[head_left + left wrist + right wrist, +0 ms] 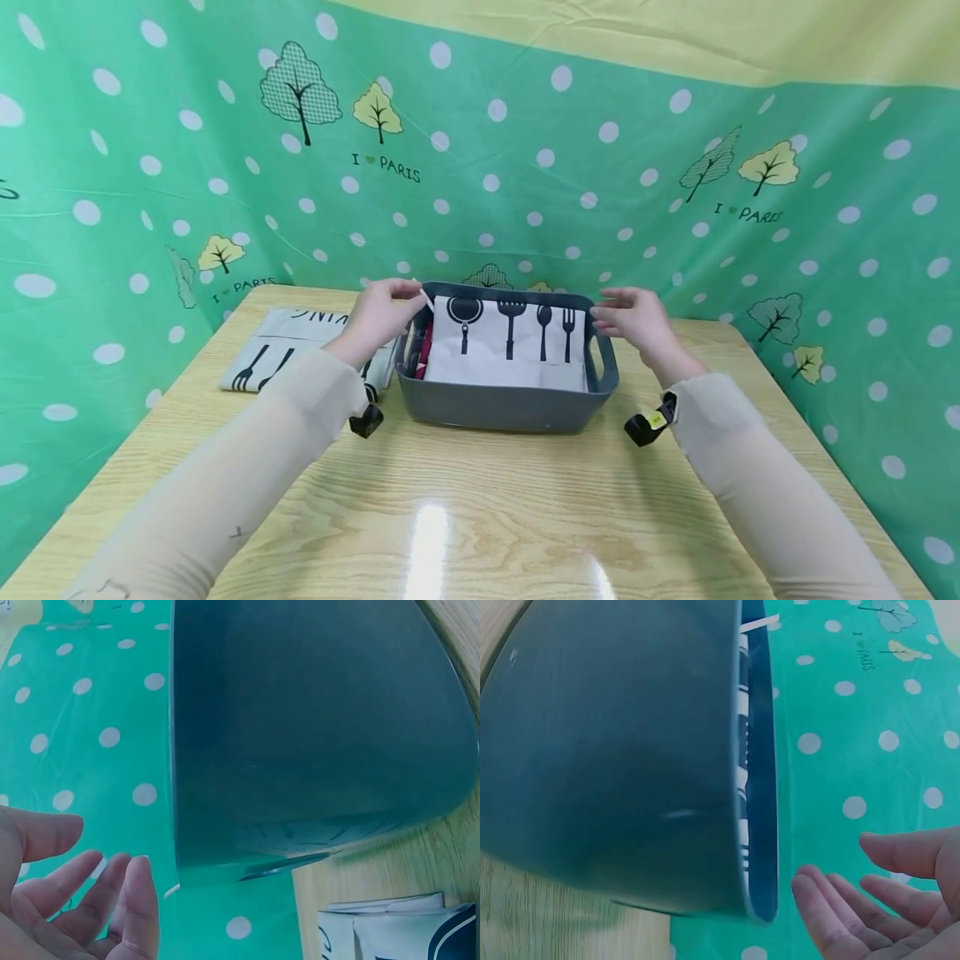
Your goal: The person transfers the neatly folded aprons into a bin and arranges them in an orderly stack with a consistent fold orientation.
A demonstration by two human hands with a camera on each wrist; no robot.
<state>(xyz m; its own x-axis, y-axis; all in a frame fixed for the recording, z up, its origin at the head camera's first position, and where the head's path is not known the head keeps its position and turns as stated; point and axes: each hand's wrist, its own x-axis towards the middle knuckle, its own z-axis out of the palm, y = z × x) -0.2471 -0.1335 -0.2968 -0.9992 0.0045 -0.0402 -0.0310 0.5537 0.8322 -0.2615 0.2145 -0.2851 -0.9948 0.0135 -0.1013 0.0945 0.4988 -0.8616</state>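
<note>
A dark grey plastic basket with handle slots at its ends stands on the table. Inside it lies a folded white cloth printed with a black pan, spatula, spoon and fork. Dark red patterned fabric shows along the basket's left inner wall, and a thin white strip sticks up at the back left corner. By that corner is my left hand, fingers loosely bent with nothing between them in the left wrist view. My right hand is near the right rim, thumb and fingers parted around nothing.
Left of the basket, partly behind my left forearm, lies another folded white cloth with black fork prints and lettering. A green dotted curtain hangs behind the wooden table. Small black cameras are strapped at both wrists.
</note>
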